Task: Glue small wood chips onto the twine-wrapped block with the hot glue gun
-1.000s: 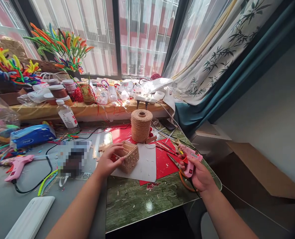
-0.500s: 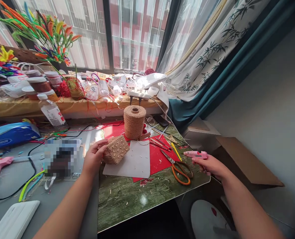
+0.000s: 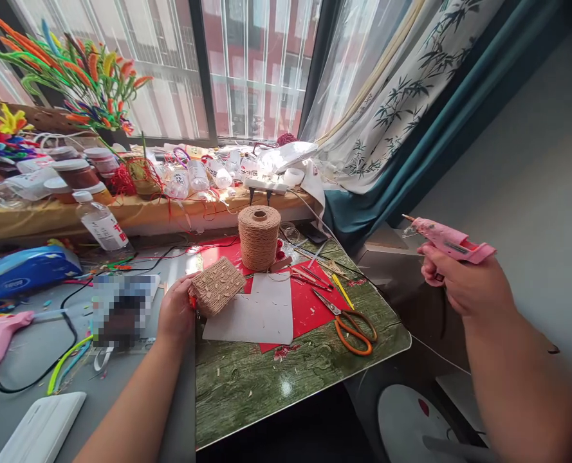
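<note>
My left hand grips a small twine-covered box dotted with pale chips, tilted over a white sheet. Off to the right, past the table's edge, my right hand holds a pink glue gun in the air, its nozzle pointing left. Behind the box stands a big spool of twine. Orange-handled scissors lie open on the green wood-pattern board, partly over red paper.
A yellow pen lies by the scissors. On the left are a second pink glue gun, a blue pack, a water bottle and a white box. Jars and a power strip line the sill.
My right hand has lifted the pink glue gun up and to the right. The box in my left hand has turned and shifted slightly left. The view has shifted a little.
</note>
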Motion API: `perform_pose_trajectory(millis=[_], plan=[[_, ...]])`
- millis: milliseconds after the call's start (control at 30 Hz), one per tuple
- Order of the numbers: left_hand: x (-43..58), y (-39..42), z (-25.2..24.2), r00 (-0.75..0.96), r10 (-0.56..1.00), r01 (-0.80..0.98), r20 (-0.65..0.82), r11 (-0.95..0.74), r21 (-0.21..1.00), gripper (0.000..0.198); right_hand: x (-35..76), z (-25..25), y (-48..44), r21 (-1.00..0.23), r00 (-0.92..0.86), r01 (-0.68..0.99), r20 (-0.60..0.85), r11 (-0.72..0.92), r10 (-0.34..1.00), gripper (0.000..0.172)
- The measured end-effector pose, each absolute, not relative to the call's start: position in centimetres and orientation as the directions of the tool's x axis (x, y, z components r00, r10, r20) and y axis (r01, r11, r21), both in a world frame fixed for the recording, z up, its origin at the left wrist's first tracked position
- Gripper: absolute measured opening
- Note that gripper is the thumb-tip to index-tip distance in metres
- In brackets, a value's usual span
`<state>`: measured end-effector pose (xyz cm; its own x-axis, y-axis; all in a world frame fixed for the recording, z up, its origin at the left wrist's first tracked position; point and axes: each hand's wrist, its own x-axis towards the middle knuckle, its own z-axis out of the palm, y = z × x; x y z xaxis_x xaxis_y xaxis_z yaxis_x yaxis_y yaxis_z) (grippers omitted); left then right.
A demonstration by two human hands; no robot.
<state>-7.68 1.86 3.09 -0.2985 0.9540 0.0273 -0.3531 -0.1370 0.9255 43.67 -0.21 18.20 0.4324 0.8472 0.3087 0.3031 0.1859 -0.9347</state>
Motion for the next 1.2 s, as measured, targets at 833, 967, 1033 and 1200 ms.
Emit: perform_pose_trajectory(millis=[833,967,1033,1200], plan=[[-8.7,1.2,0.9,0.071,0.967,-0.912,-0.244,0.162,0.376,0.041,24.4,-1.8,-3.1,-0.714,-0.409,-0.600,-0.114,-0.361,0.905,0.016],[-7.9,1.1,1.8,0.130,0.959,-0.936,-0.251,0.202,0.288,0.047,24.4,-2.2,-2.7,-0.685,-0.428,-0.609,-0.140,-0.400,0.893,0.017],[-7.6,1.1,2.1,0.155,0.953,-0.942,-0.261,0.222,0.251,0.049,24.4,-2.3,-2.6,-0.675,-0.440,-0.606,-0.156,-0.420,0.885,0.016],[-7.6,0.8,2.1,0.191,0.950,-0.952,-0.246,0.240,0.189,0.049,24.3,-2.4,-2.4,-0.665,-0.441,-0.615,-0.154,-0.423,0.884,0.016]])
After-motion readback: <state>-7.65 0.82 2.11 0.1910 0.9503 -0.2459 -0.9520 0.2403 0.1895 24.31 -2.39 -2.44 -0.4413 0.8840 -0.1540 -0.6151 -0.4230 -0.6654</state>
